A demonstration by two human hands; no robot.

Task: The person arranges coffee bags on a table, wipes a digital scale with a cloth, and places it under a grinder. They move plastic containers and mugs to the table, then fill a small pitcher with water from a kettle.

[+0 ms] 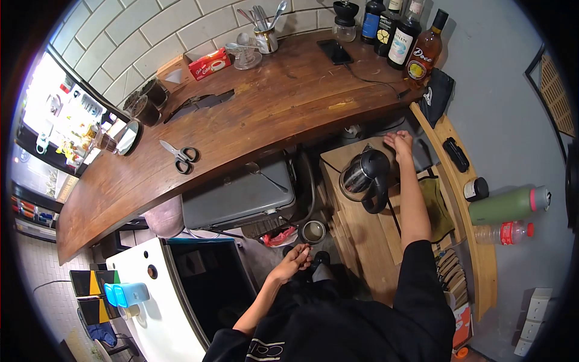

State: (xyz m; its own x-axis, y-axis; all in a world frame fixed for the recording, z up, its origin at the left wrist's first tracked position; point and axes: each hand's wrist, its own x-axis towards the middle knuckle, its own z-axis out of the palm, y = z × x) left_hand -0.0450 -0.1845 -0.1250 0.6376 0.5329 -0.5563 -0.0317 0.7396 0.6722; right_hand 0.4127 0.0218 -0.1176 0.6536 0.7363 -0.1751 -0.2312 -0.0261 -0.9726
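Observation:
My right hand (pixel 400 145) is stretched out just beyond the black electric kettle (pixel 365 175). Its fingers are loosely extended and apart from the kettle, with nothing visible in them. The kettle stands on a wooden surface (pixel 362 232) below the counter, its handle turned towards me. Low in front of my body, my left hand (pixel 294 263) has its fingers curled closed. Right beyond those fingers is a small round metal pot (pixel 313 231), seen from above. Whether the fingers grip the pot's handle is hidden.
A dark wooden counter (pixel 259 114) curves across, bearing scissors (pixel 181 157), a phone (pixel 335 52) and bottles (pixel 403 42). Below it, a spoon (pixel 266 177) lies on a grey metal appliance (pixel 238 196). A green flask (pixel 503 205) and plastic bottle (pixel 503 233) are at the right ledge.

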